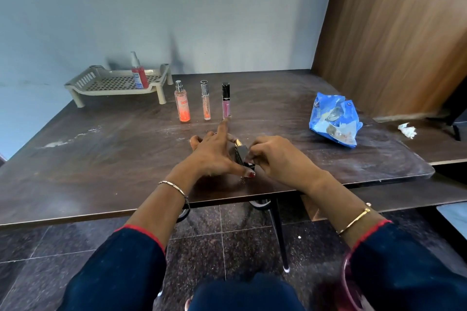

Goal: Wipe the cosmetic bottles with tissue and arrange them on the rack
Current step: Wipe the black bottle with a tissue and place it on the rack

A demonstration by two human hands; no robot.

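10 o'clock: beige holed rack (111,82). 12: orange bottle (182,106), peach tube (206,103), black-capped pink tube (225,105). 2: blue bag (333,118). Centre: gold-topped black bottle (240,153).

Perforated beige plastic rack (111,82), dusty matt wood-grain table (101,159), crinkled glossy bag (334,118).
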